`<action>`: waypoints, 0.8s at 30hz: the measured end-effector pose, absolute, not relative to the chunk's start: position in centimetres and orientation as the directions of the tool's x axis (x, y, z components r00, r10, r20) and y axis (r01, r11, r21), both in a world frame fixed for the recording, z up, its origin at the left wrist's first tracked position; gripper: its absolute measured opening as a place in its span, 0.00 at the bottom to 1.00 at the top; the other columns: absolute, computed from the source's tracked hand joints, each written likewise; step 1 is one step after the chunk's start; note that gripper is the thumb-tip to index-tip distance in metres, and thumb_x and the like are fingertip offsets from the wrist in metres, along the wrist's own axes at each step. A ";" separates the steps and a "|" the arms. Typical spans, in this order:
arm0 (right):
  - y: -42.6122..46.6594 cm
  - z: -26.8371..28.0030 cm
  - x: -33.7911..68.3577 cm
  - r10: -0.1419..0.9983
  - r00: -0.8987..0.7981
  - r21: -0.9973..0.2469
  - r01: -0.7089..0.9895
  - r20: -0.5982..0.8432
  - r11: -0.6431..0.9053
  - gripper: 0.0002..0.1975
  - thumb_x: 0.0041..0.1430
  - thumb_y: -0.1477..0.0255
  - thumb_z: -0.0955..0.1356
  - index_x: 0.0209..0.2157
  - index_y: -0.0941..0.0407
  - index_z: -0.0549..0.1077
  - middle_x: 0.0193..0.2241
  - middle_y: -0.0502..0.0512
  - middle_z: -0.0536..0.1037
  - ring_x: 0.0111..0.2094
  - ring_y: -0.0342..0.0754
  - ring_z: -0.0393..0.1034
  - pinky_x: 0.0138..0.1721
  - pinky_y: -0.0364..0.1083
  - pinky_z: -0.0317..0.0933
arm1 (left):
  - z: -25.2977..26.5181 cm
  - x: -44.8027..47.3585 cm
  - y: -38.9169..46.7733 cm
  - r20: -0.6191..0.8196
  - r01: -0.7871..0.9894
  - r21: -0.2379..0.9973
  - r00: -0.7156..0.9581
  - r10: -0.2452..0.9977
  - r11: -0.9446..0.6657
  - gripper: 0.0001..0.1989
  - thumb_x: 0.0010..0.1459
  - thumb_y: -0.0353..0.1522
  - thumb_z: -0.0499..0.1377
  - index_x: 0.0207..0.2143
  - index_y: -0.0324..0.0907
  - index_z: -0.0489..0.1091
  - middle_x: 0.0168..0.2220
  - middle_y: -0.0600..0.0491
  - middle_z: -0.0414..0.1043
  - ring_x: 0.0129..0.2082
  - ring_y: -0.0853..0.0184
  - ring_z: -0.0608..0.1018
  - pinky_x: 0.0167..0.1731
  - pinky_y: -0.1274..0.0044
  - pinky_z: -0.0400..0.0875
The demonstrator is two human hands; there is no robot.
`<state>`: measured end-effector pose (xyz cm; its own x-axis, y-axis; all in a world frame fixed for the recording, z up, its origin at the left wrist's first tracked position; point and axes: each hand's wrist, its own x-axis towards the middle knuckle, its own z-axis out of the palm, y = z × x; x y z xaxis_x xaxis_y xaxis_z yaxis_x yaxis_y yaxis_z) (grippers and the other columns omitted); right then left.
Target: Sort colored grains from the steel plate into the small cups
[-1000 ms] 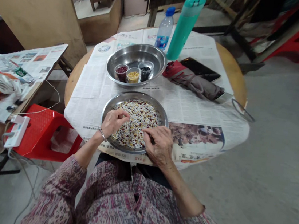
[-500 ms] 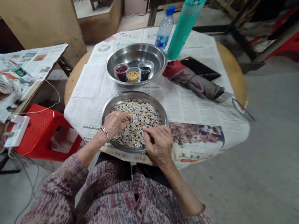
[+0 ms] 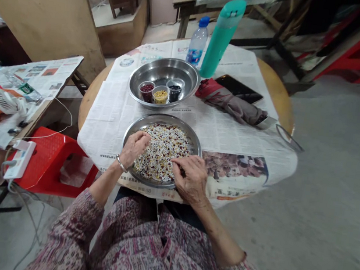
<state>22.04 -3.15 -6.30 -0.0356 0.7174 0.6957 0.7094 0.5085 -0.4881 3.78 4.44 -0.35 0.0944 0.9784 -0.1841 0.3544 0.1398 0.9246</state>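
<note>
Left hand (image 3: pixel 135 149) and right hand (image 3: pixel 190 178): fingers curled in; how closed, or on what, can't tell. Mixed grains and beans (image 3: pixel 163 148) directly below both, in steel pan (image 3: pixel 196 140). Newspaper (image 3: pixel 102 120) around it, Chinese print, "05" between wrists. Beyond hands, water bottle (image 3: pixel 198 42), blue label unreadable. Wooden table (image 3: pixel 280 95) underneath; concrete floor (image 3: pixel 326 181). Red stool (image 3: pixel 51 158) off left wrist.

Beyond the right hand (image 3: pixel 191 176), a teal flask (image 3: pixel 223 39) is standing beside a blue-capped bottle (image 3: pixel 197 44). To that hand's far right, a folded umbrella (image 3: pixel 232 104) is lying before a dark flat device (image 3: pixel 238 88). Left of the left hand (image 3: pixel 135 147), a red stool (image 3: pixel 48 163) is standing, a white fan (image 3: pixel 3 100) sitting farther left.
</note>
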 end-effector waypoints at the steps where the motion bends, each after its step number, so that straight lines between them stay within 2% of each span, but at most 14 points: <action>1: -3.1 -6.3 22.0 0.716 -0.038 -0.485 0.711 0.697 0.510 0.06 0.59 0.78 0.66 0.34 0.54 0.72 0.28 0.51 0.77 0.32 0.47 0.69 0.44 0.50 0.59 | -0.2 3.7 4.5 -0.235 0.293 0.936 0.114 0.965 0.193 0.06 0.57 0.30 0.53 0.31 0.38 0.69 0.23 0.58 0.64 0.20 0.76 0.62 0.20 0.83 0.54; 3: -3.1 -6.3 22.0 0.714 -0.040 -0.481 0.712 0.699 0.511 0.06 0.59 0.78 0.66 0.34 0.54 0.72 0.28 0.51 0.78 0.32 0.47 0.69 0.44 0.50 0.59 | -0.2 3.7 4.5 -0.235 0.320 0.932 0.176 0.956 0.170 0.07 0.56 0.30 0.54 0.32 0.38 0.72 0.23 0.58 0.64 0.20 0.76 0.61 0.20 0.83 0.54; 5: -3.1 -6.3 22.0 0.714 -0.038 -0.482 0.713 0.699 0.509 0.06 0.59 0.78 0.66 0.34 0.54 0.72 0.28 0.50 0.78 0.32 0.47 0.69 0.44 0.50 0.59 | -0.4 3.8 4.4 -0.137 0.468 0.884 0.240 0.961 0.009 0.06 0.55 0.29 0.58 0.32 0.38 0.75 0.20 0.59 0.61 0.21 0.76 0.61 0.23 0.82 0.56; 7: -3.1 -6.3 22.0 0.718 -0.035 -0.487 0.713 0.695 0.505 0.06 0.59 0.78 0.66 0.34 0.53 0.73 0.28 0.50 0.78 0.32 0.47 0.69 0.44 0.50 0.59 | -0.8 4.1 4.4 -0.037 0.614 0.774 0.292 0.956 -0.158 0.05 0.55 0.29 0.60 0.32 0.40 0.77 0.20 0.60 0.61 0.22 0.75 0.62 0.27 0.81 0.59; 9: -3.1 -6.4 22.0 0.723 -0.035 -0.492 0.711 0.690 0.503 0.07 0.58 0.78 0.66 0.34 0.53 0.73 0.29 0.50 0.78 0.33 0.47 0.69 0.44 0.50 0.59 | -1.2 4.4 4.3 0.024 0.708 0.658 0.320 0.947 -0.256 0.05 0.55 0.29 0.62 0.33 0.42 0.78 0.23 0.58 0.66 0.24 0.73 0.65 0.32 0.80 0.62; 12: -3.1 -6.4 22.0 0.722 -0.033 -0.496 0.705 0.691 0.507 0.07 0.58 0.79 0.66 0.34 0.54 0.73 0.28 0.51 0.77 0.33 0.48 0.69 0.43 0.50 0.60 | -1.4 4.7 4.1 0.030 0.786 0.529 0.360 0.933 -0.320 0.07 0.56 0.30 0.62 0.37 0.45 0.79 0.31 0.54 0.73 0.29 0.70 0.70 0.38 0.77 0.66; 15: -3.1 -6.5 22.1 0.729 -0.032 -0.503 0.704 0.683 0.501 0.07 0.58 0.78 0.66 0.35 0.53 0.73 0.28 0.51 0.77 0.33 0.48 0.69 0.44 0.51 0.60 | -1.1 5.0 4.0 -0.008 0.832 0.447 0.371 0.929 -0.329 0.08 0.57 0.30 0.61 0.38 0.47 0.79 0.32 0.53 0.73 0.33 0.67 0.73 0.42 0.75 0.67; 20: -3.1 -6.4 22.1 0.736 -0.028 -0.512 0.701 0.677 0.497 0.07 0.58 0.78 0.66 0.35 0.53 0.73 0.29 0.51 0.78 0.33 0.48 0.69 0.44 0.51 0.60 | -0.9 5.3 3.9 -0.020 0.845 0.419 0.376 0.926 -0.334 0.06 0.58 0.32 0.61 0.35 0.48 0.79 0.31 0.53 0.73 0.34 0.67 0.74 0.40 0.76 0.67; 22: -3.1 -6.4 22.1 0.731 -0.031 -0.501 0.709 0.682 0.497 0.06 0.58 0.78 0.66 0.35 0.53 0.73 0.28 0.50 0.77 0.32 0.48 0.69 0.44 0.50 0.60 | -1.0 5.3 4.0 0.000 0.829 0.450 0.372 0.928 -0.332 0.05 0.57 0.31 0.61 0.34 0.46 0.79 0.31 0.54 0.73 0.32 0.68 0.72 0.39 0.76 0.66; 24: -3.1 -6.3 22.1 0.726 -0.034 -0.494 0.711 0.687 0.501 0.06 0.58 0.78 0.66 0.34 0.54 0.73 0.28 0.51 0.77 0.32 0.48 0.69 0.43 0.50 0.60 | -1.1 5.2 4.1 0.021 0.795 0.523 0.348 0.937 -0.307 0.04 0.55 0.29 0.62 0.31 0.44 0.77 0.27 0.56 0.70 0.29 0.70 0.70 0.36 0.77 0.64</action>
